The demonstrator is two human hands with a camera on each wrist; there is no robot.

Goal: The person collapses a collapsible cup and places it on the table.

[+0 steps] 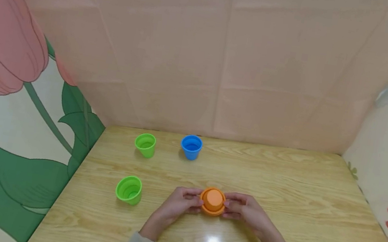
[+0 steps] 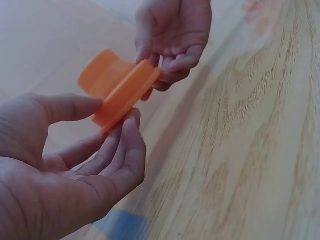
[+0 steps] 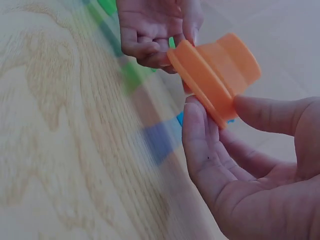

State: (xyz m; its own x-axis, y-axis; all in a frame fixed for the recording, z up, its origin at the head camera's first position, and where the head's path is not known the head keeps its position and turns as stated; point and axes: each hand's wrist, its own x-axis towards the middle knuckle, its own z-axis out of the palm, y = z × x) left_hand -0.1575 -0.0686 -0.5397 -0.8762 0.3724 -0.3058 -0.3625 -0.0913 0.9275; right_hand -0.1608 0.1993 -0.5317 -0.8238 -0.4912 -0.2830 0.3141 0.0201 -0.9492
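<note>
An orange cup [image 1: 213, 200] is held bottom up between both hands over the near middle of the table. Its narrow end points upward, and a wide stepped rim [image 2: 131, 100] faces down. On one side my left hand [image 1: 183, 201] pinches that rim, thumb on the outer wall and fingers below. From the opposite side my right hand [image 1: 249, 215] grips it the same way, with the thumb [image 3: 265, 112] against the wall. In both wrist views the cup is raised above the wooden surface. Its inside is hidden.
Two green cups, one nearer [image 1: 129, 190] and one farther [image 1: 145, 145], stand upright on the left of the wooden table [image 1: 317, 208]. A blue cup [image 1: 191, 147] stands upright near the back edge. Printed cloth walls border the table at the back and sides.
</note>
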